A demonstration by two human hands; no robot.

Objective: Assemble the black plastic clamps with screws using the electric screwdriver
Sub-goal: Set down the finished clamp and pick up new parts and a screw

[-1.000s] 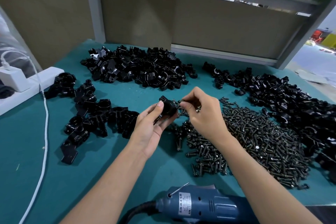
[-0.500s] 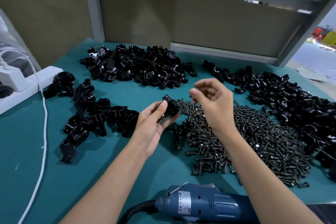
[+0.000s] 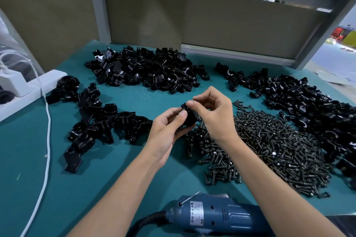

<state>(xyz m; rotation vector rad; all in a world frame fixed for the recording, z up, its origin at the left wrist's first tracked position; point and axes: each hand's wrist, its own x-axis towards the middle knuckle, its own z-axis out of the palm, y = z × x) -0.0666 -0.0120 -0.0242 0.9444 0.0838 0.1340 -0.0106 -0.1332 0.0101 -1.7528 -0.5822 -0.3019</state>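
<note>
Head view: clamp (image 3: 189, 116) at frame centre, held above surface (image 3: 28, 159), gripped in curled left hand (image 3: 167, 131). Right hand (image 3: 215, 113), fingers curled, pinches at clamp's top edge; screw there too small to make out.

Risks, judged:
- Screw started crooked could cross-thread plastic.
- Loose pinch could drop it into screw pile (image 3: 269, 140) at right.
- Electric screwdriver (image 3: 215, 215) at bottom edge lies under right forearm; awkward reach may jolt clamp.
</note>
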